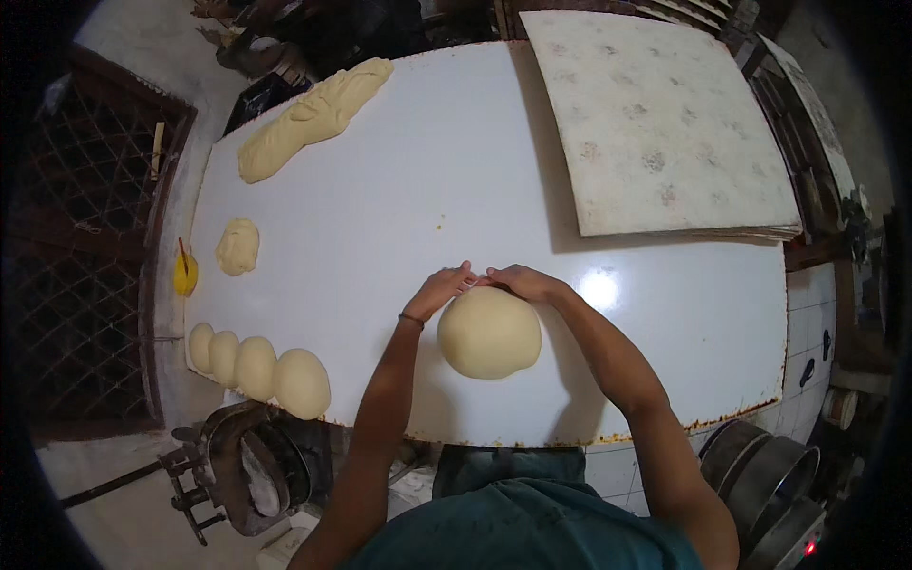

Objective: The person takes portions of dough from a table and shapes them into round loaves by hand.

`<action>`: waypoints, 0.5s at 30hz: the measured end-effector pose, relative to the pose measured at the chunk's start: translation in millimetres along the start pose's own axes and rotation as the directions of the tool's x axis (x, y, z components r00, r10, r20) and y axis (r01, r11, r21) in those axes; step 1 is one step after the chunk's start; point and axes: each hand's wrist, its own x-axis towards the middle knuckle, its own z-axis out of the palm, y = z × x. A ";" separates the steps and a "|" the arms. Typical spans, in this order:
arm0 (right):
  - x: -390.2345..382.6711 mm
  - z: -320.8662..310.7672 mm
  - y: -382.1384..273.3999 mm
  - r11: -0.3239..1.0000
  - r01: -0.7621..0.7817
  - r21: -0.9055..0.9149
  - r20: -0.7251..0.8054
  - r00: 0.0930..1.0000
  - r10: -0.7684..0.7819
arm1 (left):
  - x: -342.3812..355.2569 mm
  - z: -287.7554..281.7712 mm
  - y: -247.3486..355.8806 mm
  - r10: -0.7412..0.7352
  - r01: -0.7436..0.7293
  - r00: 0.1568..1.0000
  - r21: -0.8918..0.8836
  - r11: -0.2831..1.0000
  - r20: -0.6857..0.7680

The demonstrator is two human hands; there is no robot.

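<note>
A large, smooth, pale dough ball [490,332] sits on the white tabletop [399,190], close to me. My left hand [445,289] curves around its far left edge. On the far right edge lies my right hand [522,283], its fingers bent in against the dough. The fingertips of both hands meet behind the ball, partly hidden by it. A dark band circles my left wrist.
Several rounded dough balls [255,367] line the table's near left corner. Farther back are a small dough lump [237,247] and a long dough piece [313,119]. Stacked boards [665,133] cover the far right. A yellow object [185,274] rests at the left edge; metal pans [760,475] stand below right.
</note>
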 end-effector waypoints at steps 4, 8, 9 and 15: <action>-31.4 45.7 -4.0 0.969 -0.132 -0.210 -0.212 0.974 0.086 | 7.7 26.9 33.3 -0.306 0.185 0.941 0.542 0.820 0.142; -76.6 118.5 12.0 0.905 -0.203 -0.375 -0.350 0.934 0.065 | -51.7 63.0 4.1 -0.246 0.092 0.942 0.527 0.845 0.230; -84.8 135.4 18.1 0.898 -0.210 -0.387 -0.366 0.929 0.060 | -63.6 71.0 -8.7 -0.161 0.016 0.958 0.513 0.858 0.239; -100.6 162.7 37.0 0.754 -0.242 -0.610 -0.516 0.844 -0.147 | -88.8 84.5 -37.4 0.212 -0.307 0.949 0.531 0.790 0.233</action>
